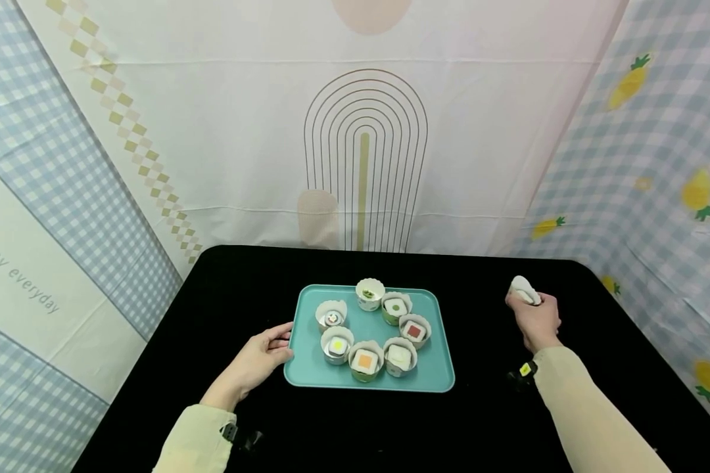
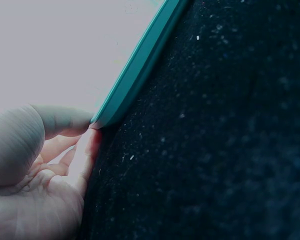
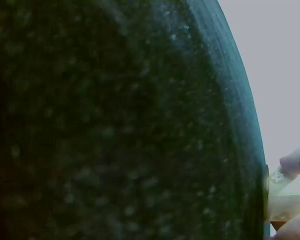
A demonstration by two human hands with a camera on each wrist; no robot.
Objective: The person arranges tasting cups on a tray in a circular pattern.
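A turquoise tray (image 1: pixel 346 382) lies on the black table, carrying several small paper cups arranged in a ring. Most of these hold pale square pieces with differently coloured tops, such as the orange-topped piece (image 1: pixel 365 360) and the red-topped piece (image 1: pixel 415 330). My left hand (image 1: pixel 254 361) pinches the tray's left edge between thumb and fingers; the left wrist view shows the thumb (image 2: pixel 65 120) at the rim. Off to the right of the tray, my right hand (image 1: pixel 537 320) grips a white paper cup (image 1: pixel 524 289), tilted, with a star-like print visible in the right wrist view.
The black tabletop (image 1: pixel 242 282) has rounded far corners. A pale patterned cloth (image 1: pixel 248 144) hangs behind it, with blue checked cloth (image 1: pixel 662 197) along the right side and more on the left.
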